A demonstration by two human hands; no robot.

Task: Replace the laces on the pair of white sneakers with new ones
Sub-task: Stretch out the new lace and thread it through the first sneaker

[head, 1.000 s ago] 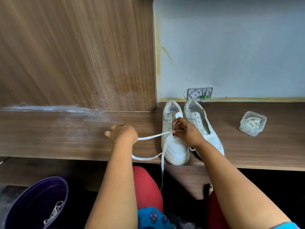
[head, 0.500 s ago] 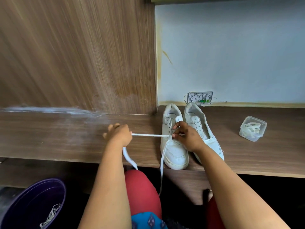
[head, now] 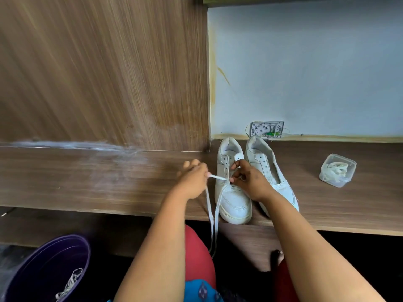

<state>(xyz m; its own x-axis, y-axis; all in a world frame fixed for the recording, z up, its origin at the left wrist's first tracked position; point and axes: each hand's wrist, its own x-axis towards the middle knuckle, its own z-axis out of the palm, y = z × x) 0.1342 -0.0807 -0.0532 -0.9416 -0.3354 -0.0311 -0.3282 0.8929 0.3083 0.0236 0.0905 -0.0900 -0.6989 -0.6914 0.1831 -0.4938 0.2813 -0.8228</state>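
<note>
Desk (head: 109,184): wood-grain laminate, pale dusty smear along its rear edge. Wood-grain panel (head: 104,70) stands upright behind the desk on the left; pale blue wall (head: 305,66) behind the desk on the right, with a yellowish stain down its left border. Open wall box (head: 267,130) with exposed wiring and a green part, mounted on the wall just above the desk surface. Purple bucket (head: 28,271) below the desk's front edge, far left. Red garment (head: 198,256) and blue patterned fabric (head: 200,290) below the desk, centre.

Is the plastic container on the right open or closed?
Open: the plastic container shows no lid, and white laces lie inside.
</note>
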